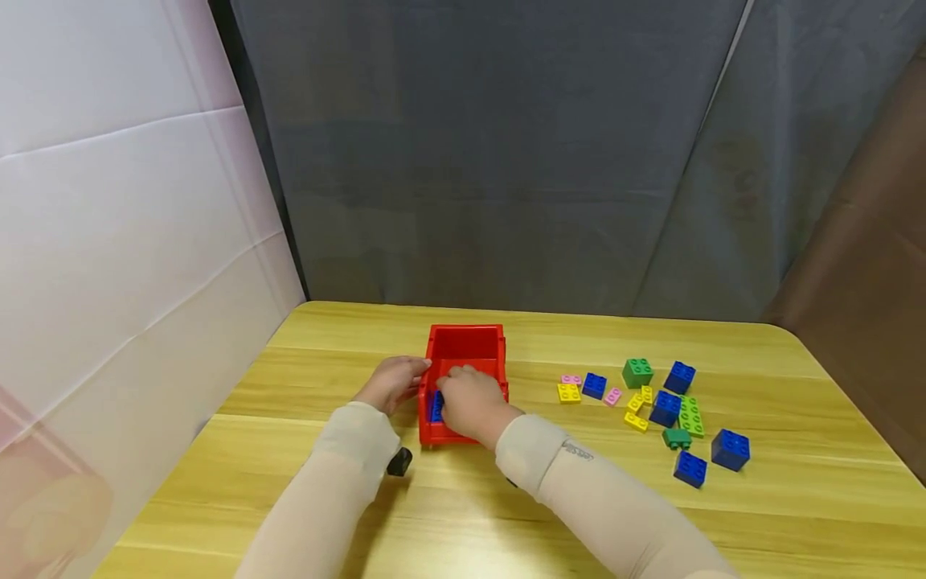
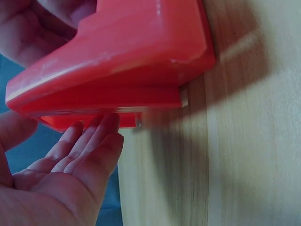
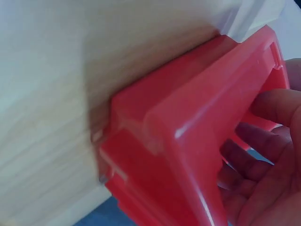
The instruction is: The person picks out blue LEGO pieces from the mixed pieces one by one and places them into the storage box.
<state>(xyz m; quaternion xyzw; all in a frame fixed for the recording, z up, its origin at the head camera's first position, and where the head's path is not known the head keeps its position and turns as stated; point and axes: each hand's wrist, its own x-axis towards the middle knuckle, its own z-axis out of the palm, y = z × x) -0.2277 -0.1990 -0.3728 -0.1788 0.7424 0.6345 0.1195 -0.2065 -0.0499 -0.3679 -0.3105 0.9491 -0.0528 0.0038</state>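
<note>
A red open-front plastic bin (image 1: 466, 342) stands on the table with a blue toy brick (image 1: 437, 408) inside, by its left wall. My left hand (image 1: 394, 381) is at the bin's left side. In the left wrist view its fingers (image 2: 89, 141) lie nearly straight along the outer wall, the thumb at the rim. My right hand (image 1: 473, 402) reaches into the bin over the front, bent fingers right beside the blue brick. The right wrist view shows its fingers (image 3: 263, 141) partly behind the red wall, fingertips hidden; whether they grip the brick I cannot tell.
Loose toy bricks lie on the wooden table right of the bin: a green block (image 1: 637, 373), a flat green brick (image 1: 690, 416), several blue bricks (image 1: 731, 449), yellow ones (image 1: 568, 393) and small pink ones (image 1: 612, 396). A grey curtain (image 1: 470, 161) hangs behind the table.
</note>
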